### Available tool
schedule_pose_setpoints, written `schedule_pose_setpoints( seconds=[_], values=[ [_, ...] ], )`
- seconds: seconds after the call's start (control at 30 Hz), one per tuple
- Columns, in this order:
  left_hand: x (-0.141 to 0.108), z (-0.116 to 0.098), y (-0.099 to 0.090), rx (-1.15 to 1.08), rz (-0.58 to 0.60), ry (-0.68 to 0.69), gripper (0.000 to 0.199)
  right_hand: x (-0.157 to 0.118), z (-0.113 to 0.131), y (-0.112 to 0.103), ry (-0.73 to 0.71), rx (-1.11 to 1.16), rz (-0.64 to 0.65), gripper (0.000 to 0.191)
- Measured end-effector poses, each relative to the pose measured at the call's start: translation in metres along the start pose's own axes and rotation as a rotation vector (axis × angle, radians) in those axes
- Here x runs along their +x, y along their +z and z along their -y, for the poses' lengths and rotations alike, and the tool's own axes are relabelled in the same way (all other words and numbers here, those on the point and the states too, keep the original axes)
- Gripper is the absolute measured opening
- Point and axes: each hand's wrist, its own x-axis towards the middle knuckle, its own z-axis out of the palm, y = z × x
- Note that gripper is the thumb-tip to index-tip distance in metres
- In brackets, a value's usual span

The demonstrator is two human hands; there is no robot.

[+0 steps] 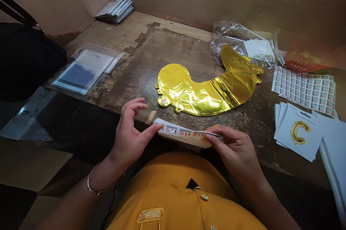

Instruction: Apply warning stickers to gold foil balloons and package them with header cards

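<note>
A gold foil balloon [189,91], flat and curved like a letter C, lies on the table just beyond my hands. My right hand [235,147] pinches the right end of a bent sheet of stickers [185,133], printed with a row of CE and warning marks, near the table's front edge. My left hand [131,129] has its fingers spread and raised. Only its thumb tip touches the left end of the sticker sheet; whether a sticker clings to it I cannot tell. A small round sticker-like patch [162,101] shows on the balloon's lower left tab.
On the right lie printed balloon cards [300,131], more sticker sheets [304,89] and a red basket [305,61]. Behind the balloon is a clear bag of white sticks [259,50]. Clear plastic sleeves [86,66] and a stack of packets [116,9] are at left, near a black bag [27,57].
</note>
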Motion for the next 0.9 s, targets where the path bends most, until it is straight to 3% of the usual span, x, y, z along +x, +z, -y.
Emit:
schedule_pose_setpoints(
  seconds=[0.03, 0.1, 0.2, 0.3, 0.57, 0.73, 0.9],
  values=[
    [0.003, -0.005, -0.002, 0.105, 0.031, 0.13, 0.047, 0.0, 0.0, 0.0, -0.004, -0.008, 0.006, 0.013],
    [0.01, -0.016, -0.003, 0.255, 0.203, 0.345, 0.046, 0.001, 0.002, 0.002, -0.014, -0.022, 0.032, 0.013],
    [0.021, -0.028, 0.002, 0.266, 0.449, 0.453, 0.018, 0.001, 0.005, 0.004, -0.032, -0.038, 0.062, 0.013],
    [0.027, -0.029, 0.01, 0.152, 0.576, 0.37, 0.012, 0.001, 0.007, 0.004, -0.015, -0.036, 0.083, 0.014],
    [0.036, -0.021, 0.015, 0.027, 0.686, 0.248, 0.019, 0.007, 0.002, -0.001, 0.048, 0.006, 0.081, 0.018],
    [0.037, -0.004, -0.002, -0.101, 0.664, -0.11, 0.02, 0.008, -0.008, -0.003, 0.123, 0.066, 0.005, 0.019],
    [0.03, 0.008, -0.008, -0.247, 0.568, -0.296, 0.024, 0.011, -0.007, 0.001, 0.147, 0.142, 0.085, 0.02]
  ],
)
